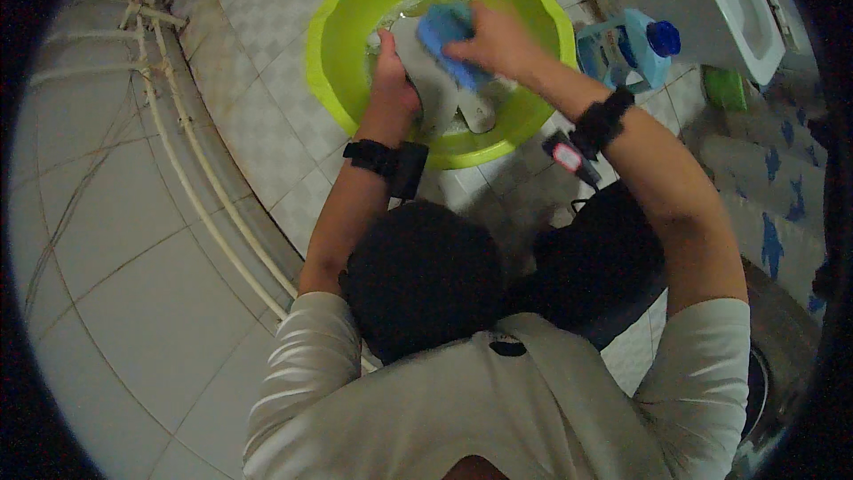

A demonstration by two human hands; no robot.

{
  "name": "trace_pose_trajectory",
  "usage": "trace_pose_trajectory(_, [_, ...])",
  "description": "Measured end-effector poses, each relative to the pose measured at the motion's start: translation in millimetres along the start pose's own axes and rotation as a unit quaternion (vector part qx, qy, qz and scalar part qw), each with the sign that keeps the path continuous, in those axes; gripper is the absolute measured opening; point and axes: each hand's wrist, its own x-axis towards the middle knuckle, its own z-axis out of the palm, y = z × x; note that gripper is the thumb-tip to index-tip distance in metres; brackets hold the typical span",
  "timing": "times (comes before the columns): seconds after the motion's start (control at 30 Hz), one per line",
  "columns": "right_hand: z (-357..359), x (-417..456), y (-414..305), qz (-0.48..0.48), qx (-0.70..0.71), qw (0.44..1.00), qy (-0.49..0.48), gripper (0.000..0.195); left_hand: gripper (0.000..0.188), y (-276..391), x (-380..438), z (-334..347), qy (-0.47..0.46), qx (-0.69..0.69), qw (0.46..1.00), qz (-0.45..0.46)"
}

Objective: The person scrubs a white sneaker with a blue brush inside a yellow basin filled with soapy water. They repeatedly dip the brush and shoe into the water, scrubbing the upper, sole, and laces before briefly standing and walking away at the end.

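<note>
A yellow-green plastic basin [326, 53] stands on the tiled floor with sudsy water in it. Inside, my left hand [393, 90] holds a pale, flat, shoe-like object [436, 97] by its left side, thumb raised. My right hand [496, 43], slightly blurred, grips a blue brush or sponge [443, 37] against the top of that object; which of the two it is I cannot tell. Another pale piece [476, 113] rests at the lower right of the basin, partly hidden. Dark bands with small devices are strapped round both wrists.
Right of the basin is a light-blue bottle [630, 53] with a dark-blue cap. Beyond it stands a white-rimmed fixture [740, 20], with a green object [726, 89] below. Pale pipes [180, 140] run along the left wall. My knees are close below the basin.
</note>
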Motion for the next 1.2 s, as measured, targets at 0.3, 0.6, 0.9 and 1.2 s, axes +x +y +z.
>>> trace_pose_trajectory(0.3, [1,38,73,0.074,0.069,0.994,0.033,0.07,0.065,-5,4,7,0.057,0.03,0.997,-0.045])
trace_pose_trajectory(0.6, [12,-14,0,-0.103,0.057,0.99,-0.082,0.067,0.061,1,-10,4,0.116,-0.028,0.992,0.029])
trace_pose_trajectory(0.9, [-28,27,27,0.144,0.263,0.947,-0.116,0.056,0.053,17,4,6,0.079,0.147,0.985,-0.03])
trace_pose_trajectory(1.2, [-4,16,6,0.172,0.477,0.853,-0.12,0.061,0.067,1,-18,36,-0.126,0.036,0.991,-0.031])
